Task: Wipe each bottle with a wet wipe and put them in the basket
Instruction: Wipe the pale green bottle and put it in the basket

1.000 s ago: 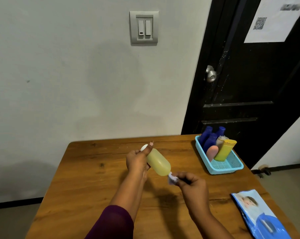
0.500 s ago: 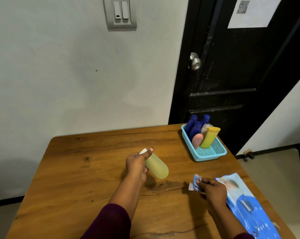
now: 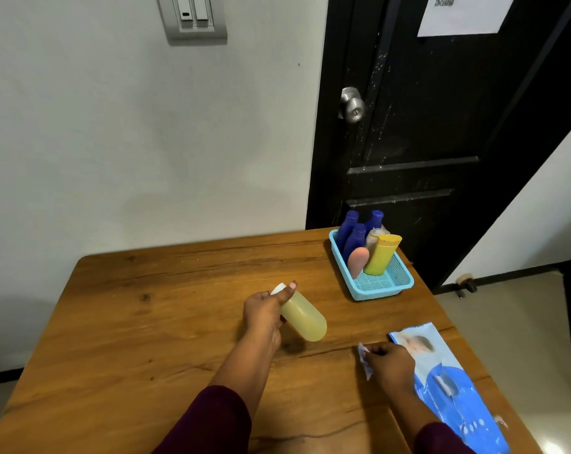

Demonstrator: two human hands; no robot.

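Bottle (image 3: 305,319) of yellow liquid gripped by left hand (image 3: 263,314) above table (image 3: 146,355), cap (image 3: 277,288) end up-left, base pointing down-right, basket (image 3: 381,290) ahead to its right; right hand (image 3: 390,360) pinches wet wipe (image 3: 364,355) beside wipe pack (image 3: 454,388).

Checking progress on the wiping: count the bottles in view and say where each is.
7. Six stand in the basket: three blue bottles, a clear bottle, a yellow bottle, a pink bottle. The left hand holds the seventh, a pale yellow bottle. Others may be hidden behind.
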